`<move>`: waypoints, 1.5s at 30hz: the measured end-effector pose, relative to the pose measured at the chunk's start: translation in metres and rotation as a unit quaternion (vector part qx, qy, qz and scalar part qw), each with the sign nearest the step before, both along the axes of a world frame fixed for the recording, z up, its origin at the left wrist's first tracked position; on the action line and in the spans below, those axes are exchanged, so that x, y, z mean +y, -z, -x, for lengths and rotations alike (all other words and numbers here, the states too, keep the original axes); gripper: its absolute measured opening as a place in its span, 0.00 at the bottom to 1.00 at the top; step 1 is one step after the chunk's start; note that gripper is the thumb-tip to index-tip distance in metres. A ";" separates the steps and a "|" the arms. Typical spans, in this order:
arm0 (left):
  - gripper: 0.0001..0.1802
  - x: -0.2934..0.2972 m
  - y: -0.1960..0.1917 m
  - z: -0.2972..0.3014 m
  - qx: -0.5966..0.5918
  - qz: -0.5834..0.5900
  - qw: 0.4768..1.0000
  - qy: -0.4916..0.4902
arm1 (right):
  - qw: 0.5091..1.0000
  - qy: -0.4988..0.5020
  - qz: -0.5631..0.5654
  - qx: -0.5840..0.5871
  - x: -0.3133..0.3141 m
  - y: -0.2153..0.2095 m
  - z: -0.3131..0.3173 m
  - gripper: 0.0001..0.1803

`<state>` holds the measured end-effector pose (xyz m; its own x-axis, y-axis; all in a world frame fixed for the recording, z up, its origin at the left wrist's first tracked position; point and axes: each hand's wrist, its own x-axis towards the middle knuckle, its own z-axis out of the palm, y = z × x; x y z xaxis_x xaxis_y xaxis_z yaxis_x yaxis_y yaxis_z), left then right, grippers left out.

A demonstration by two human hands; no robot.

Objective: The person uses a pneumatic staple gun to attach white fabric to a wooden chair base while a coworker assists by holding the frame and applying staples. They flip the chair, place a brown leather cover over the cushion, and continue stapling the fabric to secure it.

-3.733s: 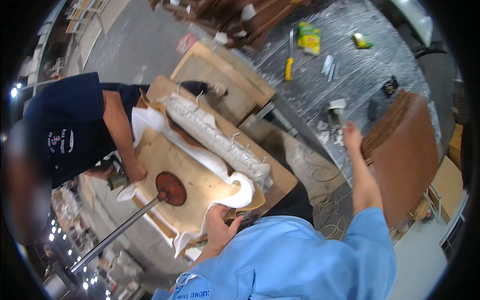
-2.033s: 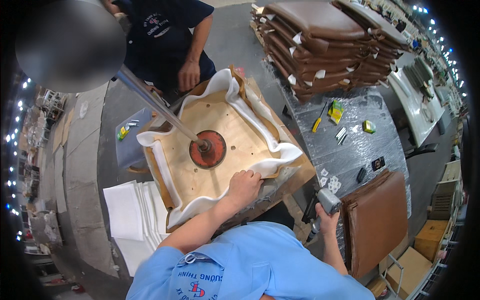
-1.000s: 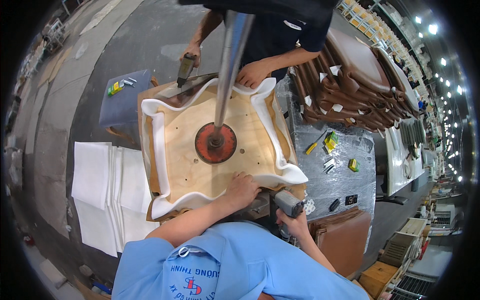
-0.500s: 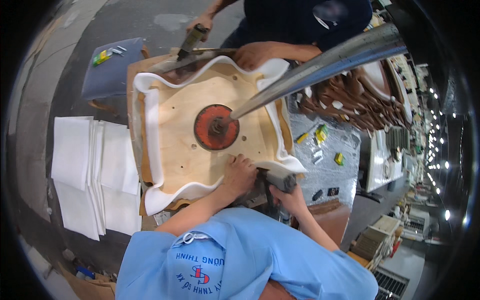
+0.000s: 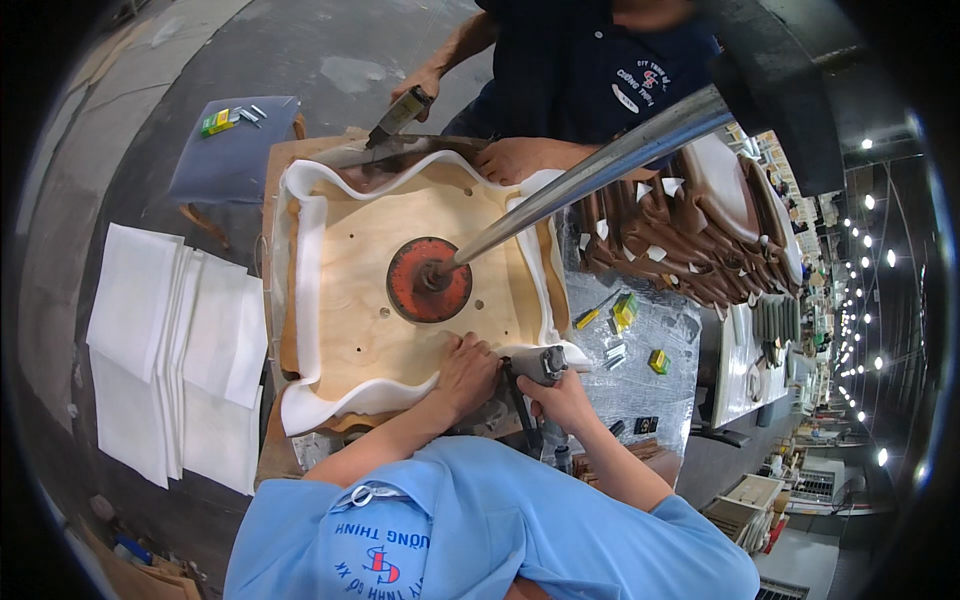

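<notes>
A square plywood seat panel (image 5: 350,260) lies in front of me, wavy white foam (image 5: 309,290) standing along its edges. A round red plate (image 5: 428,280) on a metal pole presses on its middle. At the near edge my left hand (image 5: 468,378) is closed, fingers curled over the padded rim and onto the wood; the foam beneath is hidden. My right hand (image 5: 560,402) grips a grey staple gun (image 5: 538,366), its nose close beside my left fingers at the rim. Across the panel, a co-worker's hand (image 5: 418,88) holds another staple gun (image 5: 400,114) at the far edge.
White foam sheets (image 5: 175,350) are stacked on the left. A blue padded stool (image 5: 230,165) carries staples and a small box. Brown upholstered covers (image 5: 670,235) pile up at the right, behind a plastic-wrapped surface (image 5: 640,370) with staple boxes (image 5: 625,310). The pole slants across the upper right.
The view has shifted, so the panel appears lower. My right hand has brought the staple gun slightly nearer my left hand. The co-worker's staple gun remains at the far edge.
</notes>
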<state>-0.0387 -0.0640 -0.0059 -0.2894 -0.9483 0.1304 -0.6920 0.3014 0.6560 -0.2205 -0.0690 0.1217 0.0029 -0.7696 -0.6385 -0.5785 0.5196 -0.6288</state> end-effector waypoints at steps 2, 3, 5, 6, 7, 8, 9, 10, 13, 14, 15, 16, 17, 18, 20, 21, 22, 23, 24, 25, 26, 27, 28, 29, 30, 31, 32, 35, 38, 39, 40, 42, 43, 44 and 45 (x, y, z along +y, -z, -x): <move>0.11 0.000 0.001 0.002 0.007 0.004 1.000 -0.006 | 1.000 -0.002 0.004 -0.001 -0.002 -0.001 -0.003 0.14; 0.11 0.000 0.001 0.002 0.014 0.007 1.000 -0.010 | 1.000 -0.009 0.016 -0.010 -0.003 -0.001 -0.003 0.14; 0.10 0.000 0.002 0.004 0.017 0.007 1.000 -0.012 | 1.000 -0.009 0.011 -0.007 -0.005 -0.001 -0.003 0.14; 0.10 0.000 0.002 0.004 0.013 0.003 1.000 -0.011 | 1.000 -0.013 0.013 0.000 -0.006 -0.002 -0.003 0.14; 0.10 0.000 0.002 0.005 -0.002 -0.020 1.000 -0.003 | 1.000 -0.015 0.007 0.010 -0.008 -0.002 -0.002 0.14; 0.09 0.000 0.002 0.005 0.006 0.010 1.000 -0.017 | 1.000 -0.017 0.000 0.024 -0.010 -0.001 -0.001 0.14; 0.09 -0.001 0.001 0.006 0.003 0.020 1.000 -0.024 | 1.000 -0.013 0.005 0.012 -0.011 0.001 -0.002 0.15; 0.09 -0.001 0.001 0.006 -0.013 0.005 1.000 -0.019 | 1.000 -0.009 0.011 0.003 -0.011 0.002 -0.002 0.15; 0.09 -0.002 0.000 0.006 -0.009 -0.002 1.000 -0.020 | 1.000 -0.010 0.012 -0.002 -0.013 0.004 -0.001 0.15; 0.09 -0.002 0.000 0.007 0.002 0.028 0.999 -0.035 | 1.000 -0.009 0.005 0.004 -0.014 0.004 -0.001 0.16; 0.09 -0.001 0.001 0.008 -0.001 0.028 0.999 -0.035 | 1.000 -0.015 0.016 -0.004 -0.015 0.005 0.000 0.16; 0.09 0.000 0.001 0.008 -0.003 0.028 0.999 -0.035 | 1.000 -0.018 0.022 -0.007 -0.016 0.005 0.000 0.16; 0.09 0.001 0.001 0.009 -0.012 0.033 0.999 -0.034 | 1.000 -0.018 0.021 -0.007 -0.017 0.005 0.001 0.16; 0.09 0.000 0.001 0.009 -0.020 0.039 0.999 -0.032 | 0.999 -0.025 0.024 0.003 -0.019 0.006 0.001 0.16; 0.08 -0.002 -0.005 0.004 -0.022 0.058 0.998 -0.018 | 0.999 -0.031 0.013 0.028 -0.020 0.008 0.002 0.17; 0.09 -0.006 -0.011 -0.002 -0.016 0.074 0.997 -0.007 | 0.999 -0.028 -0.005 0.044 -0.020 0.008 0.002 0.17; 0.09 -0.010 -0.020 -0.009 -0.024 0.053 0.998 0.016 | 0.999 -0.026 0.031 0.010 -0.010 0.007 0.005 0.15; 0.09 -0.017 -0.031 -0.021 0.027 0.040 0.999 -0.007 | 0.998 -0.023 0.055 -0.016 -0.004 0.005 0.007 0.13; 0.09 -0.021 -0.044 -0.038 0.064 -0.012 0.998 -0.017 | 0.998 0.000 0.065 -0.012 0.006 0.005 0.008 0.15; 0.10 -0.018 -0.059 -0.056 0.101 -0.066 0.992 -0.027 | 0.996 0.016 0.076 -0.033 0.024 0.005 0.010 0.17; 0.10 -0.009 -0.073 -0.074 0.116 -0.076 0.990 -0.030 | 0.996 0.044 0.065 -0.037 0.040 0.006 0.010 0.20; 0.11 0.004 -0.086 -0.095 0.131 -0.089 0.987 -0.034 | 0.991 0.048 0.099 -0.080 0.053 0.009 0.009 0.23; 0.13 0.015 -0.097 -0.112 0.160 -0.084 0.983 -0.042 | 0.986 0.065 0.110 -0.107 0.065 0.013 0.008 0.26; 0.13 0.029 -0.105 -0.122 0.120 -0.151 0.981 -0.008 | 0.983 0.089 0.107 -0.124 0.072 0.017 0.006 0.29; 0.13 0.050 -0.110 -0.129 0.097 -0.197 0.975 0.020 | 0.981 0.092 0.107 -0.136 0.074 0.020 0.006 0.36; 0.14 0.071 -0.111 -0.132 0.081 -0.234 0.968 0.048 | 0.981 0.074 0.117 -0.138 0.072 0.022 0.007 0.36; 0.13 0.089 -0.108 -0.132 0.019 -0.165 0.986 0.025 | 0.982 0.069 0.110 -0.135 0.071 0.023 0.009 0.35; 0.12 0.102 -0.083 -0.131 -0.102 -0.001 0.995 -0.008 | 0.985 0.052 0.093 -0.137 0.062 0.024 0.014 0.35; 0.12 0.099 -0.057 -0.137 -0.120 -0.016 0.993 0.006 | 0.989 0.033 0.083 -0.118 0.060 0.023 0.018 0.35; 0.12 0.096 -0.052 -0.139 -0.117 -0.018 0.993 0.006 | 0.987 0.028 0.100 -0.124 0.060 0.024 0.018 0.35; 0.11 0.094 -0.049 -0.141 -0.123 -0.042 0.991 0.009 | 0.987 0.030 0.102 -0.124 0.061 0.024 0.018 0.35; 0.12 0.089 -0.047 -0.144 -0.131 -0.021 0.990 0.040 | 0.987 0.032 0.103 -0.120 0.063 0.025 0.015 0.35; 0.12 0.087 -0.047 -0.145 -0.146 -0.025 0.987 0.059 | 0.987 0.033 0.103 -0.115 0.065 0.025 0.014 0.35; 0.12 0.084 -0.048 -0.147 -0.155 -0.023 0.985 0.071 | 0.989 0.044 0.092 -0.107 0.065 0.025 0.013 0.35; 0.12 0.081 -0.048 -0.148 -0.171 -0.024 0.981 0.087 | 0.987 0.023 0.127 -0.094 0.064 0.026 0.011 0.36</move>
